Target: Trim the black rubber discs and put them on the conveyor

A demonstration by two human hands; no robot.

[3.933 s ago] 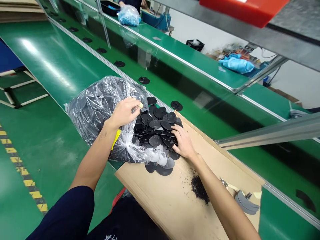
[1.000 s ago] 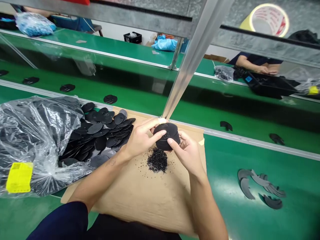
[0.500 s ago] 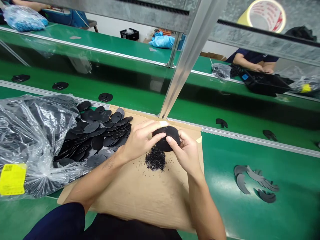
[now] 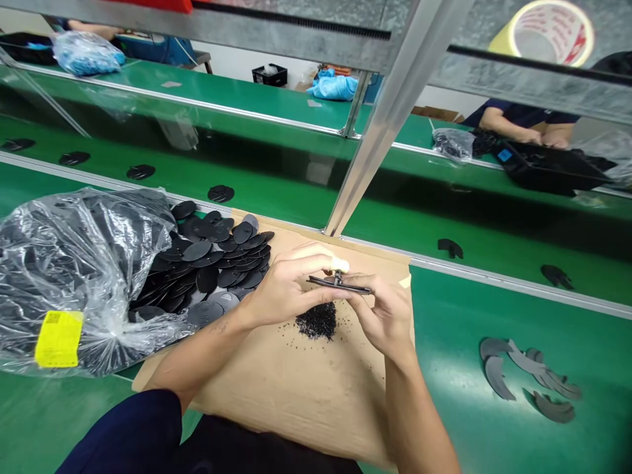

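Observation:
Between my two hands, a black plastic disc (image 4: 340, 286) is held nearly edge-on, with a small stem standing up from its upper face. My left hand (image 4: 301, 280) grips its left side, with one whitish-covered fingertip at the stem. On the right, my right hand (image 4: 382, 306) pinches the disc's edge between thumb and fingers. Below the hands lies a small heap of tiny black pieces (image 4: 316, 322) on brown cardboard (image 4: 276, 388). Left of my left hand spreads a pile of black discs (image 4: 197, 250), spilling by a clear plastic bag (image 4: 83, 237).
Curved grey-black pieces (image 4: 498, 375) lie on the green table at right. Behind a metal rail, black parts (image 4: 220, 193) sit spaced along a green strip. A metal post (image 4: 380, 138) rises ahead. Tape (image 4: 548, 33) rests on the shelf. Across, a co-worker's hands (image 4: 543, 137) work over a black bin.
The disc has turned from showing its broad face to nearly edge-on, exposing the stem. Both hands have shifted their hold around it. The whole view has moved slightly leftward.

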